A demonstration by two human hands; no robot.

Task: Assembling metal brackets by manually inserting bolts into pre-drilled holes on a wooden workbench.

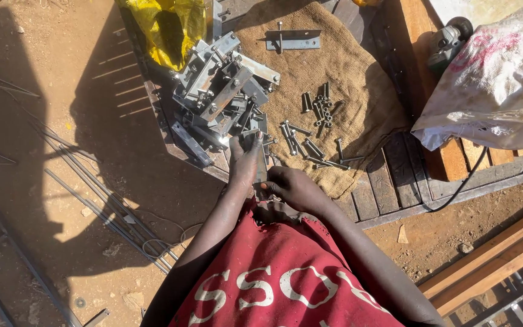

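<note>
My left hand (245, 162) grips a grey metal bracket plate (261, 162) by its long edge, close in front of my body. My right hand (292, 186) is closed at the plate's near end, fingers pinched on it; what is between the fingertips is too small to tell. Just beyond my left hand lies a heap of similar metal brackets (222, 91) with bolts through them. Several loose bolts (316, 130) lie scattered on a piece of brown burlap (328, 66) to the right of the heap. A single bracket (293, 40) with a bolt rests at the burlap's far edge.
The burlap covers a low wooden and metal platform (407, 181). A yellow plastic bag (167, 27) lies at the back left, a white sack (497, 79) at the right with an angle grinder (449, 39) and its black cable (467, 181). Thin steel rods (104, 212) lie on the dirt at the left; timber (491, 260) lower right.
</note>
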